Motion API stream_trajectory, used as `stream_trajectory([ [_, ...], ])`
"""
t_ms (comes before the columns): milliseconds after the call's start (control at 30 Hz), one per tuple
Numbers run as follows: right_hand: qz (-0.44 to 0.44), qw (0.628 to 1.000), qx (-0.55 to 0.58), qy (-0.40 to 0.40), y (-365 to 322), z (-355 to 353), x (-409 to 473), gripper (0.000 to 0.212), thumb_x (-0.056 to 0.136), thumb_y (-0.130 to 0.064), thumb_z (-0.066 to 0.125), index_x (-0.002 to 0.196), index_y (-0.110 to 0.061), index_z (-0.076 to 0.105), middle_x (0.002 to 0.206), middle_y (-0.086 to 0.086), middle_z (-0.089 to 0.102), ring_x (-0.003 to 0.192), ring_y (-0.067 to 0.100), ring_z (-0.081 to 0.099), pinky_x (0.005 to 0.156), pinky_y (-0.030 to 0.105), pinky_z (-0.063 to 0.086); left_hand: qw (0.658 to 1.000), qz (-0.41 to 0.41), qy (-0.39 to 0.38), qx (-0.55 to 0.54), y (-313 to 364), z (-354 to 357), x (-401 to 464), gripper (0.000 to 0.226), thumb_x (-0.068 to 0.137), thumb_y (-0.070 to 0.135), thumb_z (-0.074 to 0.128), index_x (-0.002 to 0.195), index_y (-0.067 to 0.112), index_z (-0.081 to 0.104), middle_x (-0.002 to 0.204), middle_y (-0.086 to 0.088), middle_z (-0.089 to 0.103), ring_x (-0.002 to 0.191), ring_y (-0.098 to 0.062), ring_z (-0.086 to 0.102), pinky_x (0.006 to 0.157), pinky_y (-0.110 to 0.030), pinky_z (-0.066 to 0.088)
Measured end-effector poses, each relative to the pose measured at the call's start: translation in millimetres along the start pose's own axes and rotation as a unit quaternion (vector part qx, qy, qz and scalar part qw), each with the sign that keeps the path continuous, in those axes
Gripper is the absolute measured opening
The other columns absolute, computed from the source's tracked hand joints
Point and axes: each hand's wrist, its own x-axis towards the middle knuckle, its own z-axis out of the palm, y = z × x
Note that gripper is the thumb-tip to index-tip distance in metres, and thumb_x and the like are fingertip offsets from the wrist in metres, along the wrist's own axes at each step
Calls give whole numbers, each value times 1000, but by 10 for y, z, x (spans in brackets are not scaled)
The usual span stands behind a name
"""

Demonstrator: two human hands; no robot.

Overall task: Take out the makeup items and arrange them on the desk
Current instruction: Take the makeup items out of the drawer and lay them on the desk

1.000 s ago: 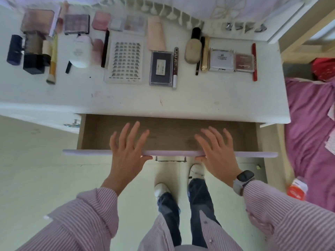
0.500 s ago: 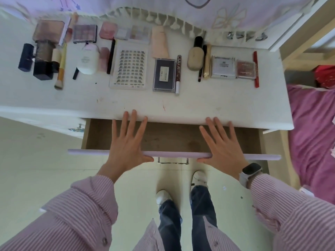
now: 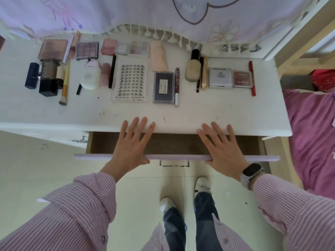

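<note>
A person is pressing both palms on the lilac front of the drawer [image 3: 174, 157], left hand [image 3: 131, 147] and right hand [image 3: 222, 149] flat with fingers spread, apparently pushing it in, its visible part looking bare, while the makeup items [image 3: 131, 82] are lying in neat rows along the tabletop [image 3: 217, 113].

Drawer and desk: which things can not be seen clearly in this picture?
- Drawer, head view: the back part is hidden under the desk, so whether items remain there cannot be told.
- Left hand and right hand: palms lie on the drawer front; the contact is hidden beneath them.
- Silver compact: label too small to read.
- Desk: left end cut by the frame edge.
</note>
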Motion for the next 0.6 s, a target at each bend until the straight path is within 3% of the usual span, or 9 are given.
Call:
stream_trajectory([
  [67,37,998,14,43,-6,-22,101,93,53,-26,86,134,-6,44,133,16,48,120,40,47,96,63,37,999,-16,39,-5,-20,-38,97,127,33,47,91,137,3,32,131,-22,50,119,-43,48,99,-61,36],
  [167,65,994,19,83,-20,-3,217,82,60,-12,80,134,-7,45,124,11,43,109,31,37,98,57,39,995,-35,88,-25,-5,-36,192,110,33,37,93,127,-3,51,112,-22,60,101,-41,58,92,-61,41],
  [333,61,986,15,157,31,102,228,79,51,-6,84,124,-8,56,113,13,62,104,28,38,92,56,43,990,-35,135,-29,5,76,196,109,36,34,92,128,1,44,117,-19,52,102,-41,56,93,-63,39],
  [433,56,983,11,176,51,138,270,85,47,-6,84,124,-15,49,114,7,49,99,26,39,89,52,45,984,-54,164,-37,36,108,238,101,42,29,91,126,5,39,118,-11,38,105,-35,44,93,-62,39],
  [600,63,973,25,220,23,218,315,84,50,1,80,122,-16,42,112,6,39,99,27,40,90,51,39,972,-94,206,-61,92,202,312,88,48,12,89,121,10,40,116,-12,37,102,-33,39,93,-62,39],
])
